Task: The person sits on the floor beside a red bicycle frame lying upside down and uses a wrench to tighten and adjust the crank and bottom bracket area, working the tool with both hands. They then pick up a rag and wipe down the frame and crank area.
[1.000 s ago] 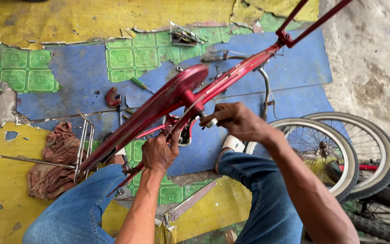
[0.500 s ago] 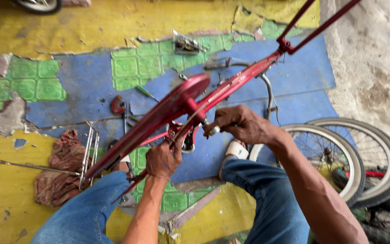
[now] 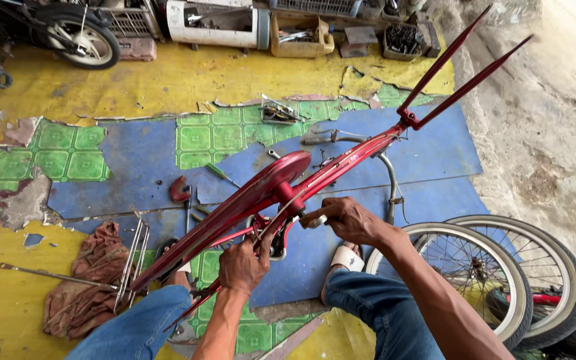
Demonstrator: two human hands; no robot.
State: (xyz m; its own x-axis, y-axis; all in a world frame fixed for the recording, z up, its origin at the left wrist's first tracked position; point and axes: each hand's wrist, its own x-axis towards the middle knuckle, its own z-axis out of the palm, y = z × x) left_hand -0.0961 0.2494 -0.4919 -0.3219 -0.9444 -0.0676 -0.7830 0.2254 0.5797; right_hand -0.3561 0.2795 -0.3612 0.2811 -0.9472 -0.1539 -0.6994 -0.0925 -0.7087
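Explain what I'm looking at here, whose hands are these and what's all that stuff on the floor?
The view comes from a camera worn on a person's head, looking down at their own hands and jeans-clad knees. No machine is involved.

The left hand grips the underside of a red bicycle frame near its crank area. The right hand holds a small white-tipped part against the frame; what it is cannot be told.

The frame tilts across a floor of worn blue, green and yellow covering. On it lie a brown rag, thin metal rods and small tools. Two wheels lie at the right, and boxes of parts line the far edge.
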